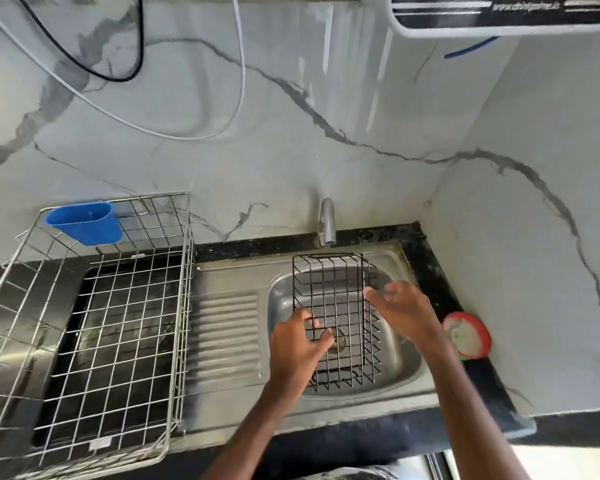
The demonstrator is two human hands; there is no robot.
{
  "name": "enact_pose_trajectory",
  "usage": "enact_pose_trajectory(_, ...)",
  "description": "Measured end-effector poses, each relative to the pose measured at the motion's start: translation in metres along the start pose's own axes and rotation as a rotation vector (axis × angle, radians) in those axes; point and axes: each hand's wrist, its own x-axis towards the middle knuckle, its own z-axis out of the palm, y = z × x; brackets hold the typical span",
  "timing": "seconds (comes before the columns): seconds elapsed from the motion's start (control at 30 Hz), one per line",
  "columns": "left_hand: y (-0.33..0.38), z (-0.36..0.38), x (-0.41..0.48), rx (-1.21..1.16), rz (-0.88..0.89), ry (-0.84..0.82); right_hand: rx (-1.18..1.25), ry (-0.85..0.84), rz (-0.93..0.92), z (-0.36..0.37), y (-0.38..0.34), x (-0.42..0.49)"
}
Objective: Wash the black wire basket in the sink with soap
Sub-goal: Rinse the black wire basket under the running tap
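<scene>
While basket (334, 292) sits in sink (400, 362), left grip (297, 344) tight on wires, right grip (404, 308) slack.

Between our left hand (298, 344) and right hand (406, 311) we see a black wire basket (336, 306) with a square grid pattern, set against the dull grey steel sink (402, 370). Just right of our right hand, a round red-rimmed tub (468, 336) shows white inside and green below. Far left of our left hand is a bright blue plastic cup (84, 223). Beyond both hands, the white marble wall (291, 150) carries grey veins.
</scene>
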Motion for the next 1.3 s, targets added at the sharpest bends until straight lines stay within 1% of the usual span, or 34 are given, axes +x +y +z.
enact_pose_trajectory(0.07,-0.005,0.011,0.005,0.03,-0.025,-0.024,0.035,0.029,0.072,0.005,0.0,0.006)
enact_pose_trajectory(0.1,-0.008,0.018,0.007,0.051,-0.041,-0.038,0.117,-0.003,0.093,0.009,0.0,0.011)
enact_pose_trajectory(0.17,-0.013,0.032,0.008,0.067,-0.063,-0.074,0.377,-0.126,0.161,0.016,-0.004,0.016)
enact_pose_trajectory(0.2,-0.015,0.04,0.009,0.08,-0.062,-0.079,0.465,-0.186,0.205,0.019,-0.007,0.02)
enact_pose_trajectory(0.27,-0.016,0.053,0.01,0.117,-0.079,-0.089,0.579,-0.279,0.295,0.025,-0.009,0.027)
enact_pose_trajectory(0.3,-0.017,0.058,0.009,0.136,-0.098,-0.096,0.636,-0.3,0.33,0.031,-0.009,0.032)
enact_pose_trajectory(0.47,-0.025,0.084,0.012,0.228,-0.171,-0.142,0.79,-0.306,0.446,0.063,0.004,0.066)
enact_pose_trajectory(0.6,-0.039,0.097,0.012,0.284,-0.12,-0.183,0.898,-0.286,0.57,0.084,0.018,0.088)
enact_pose_trajectory(0.7,-0.049,0.096,0.017,0.246,-0.087,-0.204,0.965,-0.275,0.558,0.088,0.027,0.102)
enact_pose_trajectory(0.77,-0.055,0.087,0.026,0.169,-0.063,-0.27,0.942,-0.272,0.508,0.089,0.029,0.109)
enact_pose_trajectory(0.83,-0.062,0.071,0.04,0.133,-0.014,-0.319,0.881,-0.253,0.46,0.09,0.03,0.117)
enact_pose_trajectory(0.87,-0.065,0.062,0.05,0.135,0.016,-0.303,0.857,-0.234,0.45,0.09,0.03,0.121)
enact_pose_trajectory(0.97,-0.073,0.041,0.103,0.124,0.1,-0.097,0.804,-0.163,0.441,0.089,0.033,0.129)
enact_pose_trajectory(1.0,-0.074,0.04,0.124,0.126,0.152,-0.067,0.765,-0.141,0.434,0.089,0.032,0.13)
enact_pose_trajectory(1.03,-0.071,0.041,0.145,0.146,0.223,-0.075,0.714,-0.12,0.422,0.089,0.031,0.13)
enact_pose_trajectory(1.07,-0.067,0.045,0.166,0.174,0.297,-0.118,0.668,-0.105,0.413,0.089,0.03,0.129)
enact_pose_trajectory(1.17,-0.057,0.063,0.219,0.326,0.501,-0.295,0.6,-0.084,0.387,0.091,0.027,0.128)
enact_pose_trajectory(1.23,-0.058,0.079,0.244,0.501,0.666,-0.342,0.569,-0.081,0.377,0.092,0.029,0.129)
enact_pose_trajectory(1.3,-0.063,0.092,0.257,0.739,0.806,-0.388,0.558,-0.084,0.379,0.092,0.032,0.129)
